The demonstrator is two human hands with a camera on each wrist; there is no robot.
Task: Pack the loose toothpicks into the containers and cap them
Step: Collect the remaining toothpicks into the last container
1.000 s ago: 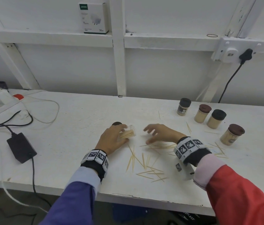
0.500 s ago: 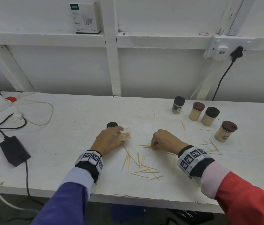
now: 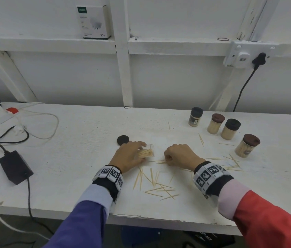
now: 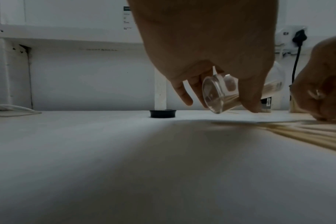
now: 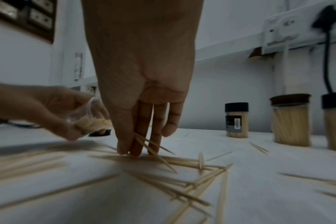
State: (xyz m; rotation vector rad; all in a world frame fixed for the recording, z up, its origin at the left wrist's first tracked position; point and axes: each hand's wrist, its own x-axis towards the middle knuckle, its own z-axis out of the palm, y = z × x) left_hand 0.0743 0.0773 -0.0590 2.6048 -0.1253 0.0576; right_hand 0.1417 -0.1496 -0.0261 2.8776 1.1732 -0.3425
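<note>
Our left hand grips a clear container tipped on its side just above the white counter, its open mouth turned right and a bundle of toothpicks inside. Our right hand, just right of it, has its fingertips down on the counter, pinching a few loose toothpicks against the thumb. More loose toothpicks lie scattered on the near side of both hands and off to the right. A black cap lies flat just beyond the left hand. Four capped containers, filled, stand at the far right of the counter. A black power adapter sits at the left.
</note>
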